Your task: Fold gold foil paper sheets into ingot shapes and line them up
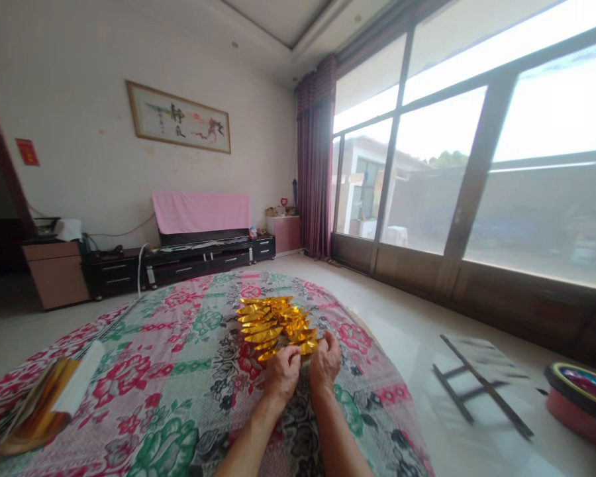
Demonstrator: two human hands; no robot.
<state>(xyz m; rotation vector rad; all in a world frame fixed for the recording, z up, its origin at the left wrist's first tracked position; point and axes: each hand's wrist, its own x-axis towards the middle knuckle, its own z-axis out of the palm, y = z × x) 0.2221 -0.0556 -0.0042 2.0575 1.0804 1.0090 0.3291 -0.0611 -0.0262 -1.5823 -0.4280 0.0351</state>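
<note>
Shiny gold foil pieces (263, 324), slim with pointed ends, lie bunched just below the centre of the frame, overlapping in rows, most pointing left and right. At the bunch's lower right, one folded piece (308, 346) sits lengthwise across the picture, creased and glinting.

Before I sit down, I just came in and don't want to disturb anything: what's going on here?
A person's left hand and right hand hold a gold foil piece between them, at the near edge of a cluster of similar pieces. The cluster lies on a flowered cloth. Off to the left on that cloth is a stack of gold-coloured sheets.
</note>
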